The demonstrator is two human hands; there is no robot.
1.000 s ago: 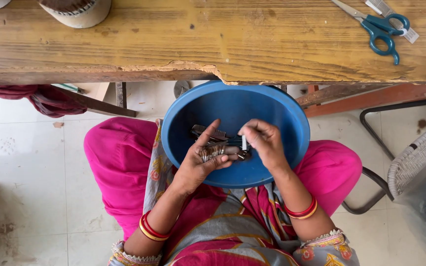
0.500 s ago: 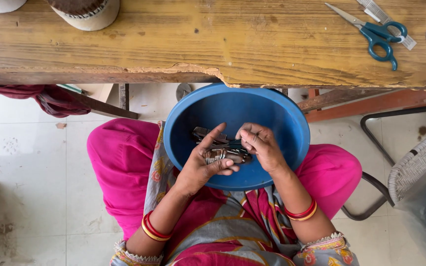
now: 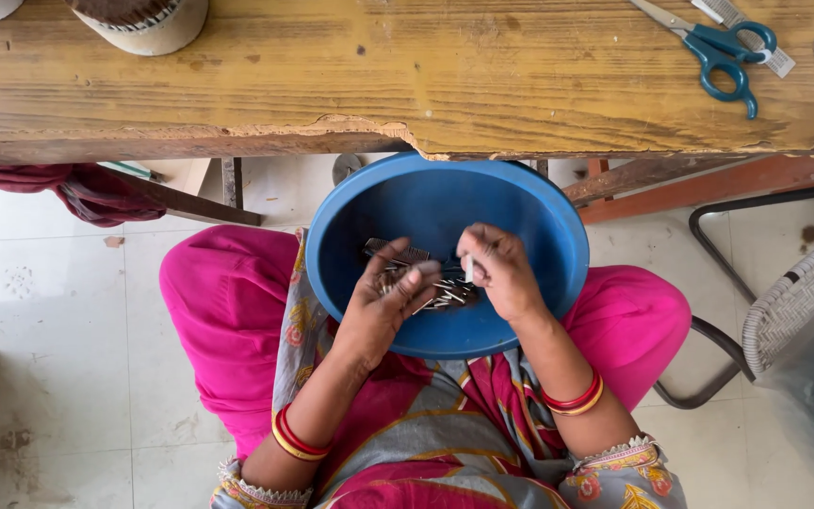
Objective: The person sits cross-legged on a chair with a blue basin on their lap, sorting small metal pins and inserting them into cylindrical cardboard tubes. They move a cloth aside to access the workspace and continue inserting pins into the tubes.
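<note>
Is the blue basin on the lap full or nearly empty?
Nearly empty: the blue basin shows mostly bare bottom, only a small pile of metal pieces.

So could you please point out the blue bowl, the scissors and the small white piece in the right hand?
blue bowl [image 3: 529, 203]: head view, bare inner wall.
scissors [image 3: 720, 52]: head view, teal handles.
small white piece [image 3: 468, 270]: head view, end showing by the right hand [image 3: 501, 273].

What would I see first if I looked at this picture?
A big blue bowl on the person's bright pink lap, in the middle. Both hands are in it: the left hand holds a bunch of small metal pieces, the right hand pinches a little white piece. Blue-handled scissors lie on the wooden table, top right.
</note>
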